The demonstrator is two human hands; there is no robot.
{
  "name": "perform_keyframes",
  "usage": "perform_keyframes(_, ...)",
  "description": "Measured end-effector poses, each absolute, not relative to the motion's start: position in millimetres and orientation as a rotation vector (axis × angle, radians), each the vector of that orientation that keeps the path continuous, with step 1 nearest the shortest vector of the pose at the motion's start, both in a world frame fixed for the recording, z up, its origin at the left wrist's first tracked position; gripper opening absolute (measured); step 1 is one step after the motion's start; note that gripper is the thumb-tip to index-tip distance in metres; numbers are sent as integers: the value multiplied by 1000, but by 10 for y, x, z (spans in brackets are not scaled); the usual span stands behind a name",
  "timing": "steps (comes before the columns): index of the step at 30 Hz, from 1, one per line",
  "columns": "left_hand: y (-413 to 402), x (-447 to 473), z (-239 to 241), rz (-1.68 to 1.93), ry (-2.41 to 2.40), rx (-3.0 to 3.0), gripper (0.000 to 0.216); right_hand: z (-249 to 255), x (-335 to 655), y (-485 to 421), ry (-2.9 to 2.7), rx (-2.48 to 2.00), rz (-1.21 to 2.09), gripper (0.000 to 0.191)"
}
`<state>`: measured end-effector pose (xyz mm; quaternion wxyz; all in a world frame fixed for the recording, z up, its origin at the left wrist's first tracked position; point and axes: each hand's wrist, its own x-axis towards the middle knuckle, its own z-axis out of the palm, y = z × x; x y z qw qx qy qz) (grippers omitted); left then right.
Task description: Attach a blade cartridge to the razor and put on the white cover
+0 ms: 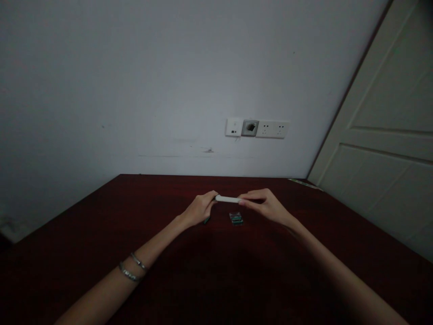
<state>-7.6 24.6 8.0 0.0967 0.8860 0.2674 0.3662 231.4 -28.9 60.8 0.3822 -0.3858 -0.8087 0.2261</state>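
A slim white bar-shaped object (228, 199) is held level above the table, seen side-on; its exact kind does not show. My left hand (199, 208) is closed on its left end, with two silvery bracelets on that forearm. My right hand (266, 205) pinches the right end between thumb and fingers. Just below the bar, a small clear plastic pack (236, 219) with green parts lies on the table. Under my left hand a small green piece (206, 220) peeks out, mostly hidden, so I cannot tell whether it is held or lying there.
The dark red wooden table (216, 280) runs back to a pale wall (169, 90). White sockets (271, 129) and a grey outlet (250, 128) sit on the wall. A light panelled door (382, 135) stands at the right, near a thin patterned strip (304, 183) on the table's back corner.
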Motion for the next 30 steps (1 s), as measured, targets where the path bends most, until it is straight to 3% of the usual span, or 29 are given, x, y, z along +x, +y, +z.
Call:
perform_keyframes(6,256,-68,103,1242,842,2585,13,561,2511,-173,-1926,-1123,471,29)
perform_keyframes(11,284,-81,36,1185,839,2635,15,628,2326,-279,-2036,-983,570,29)
perform_keyframes(30,263,-88,102,1180,818,2536,11,483,2523,-120,-1961,-1139,584,32)
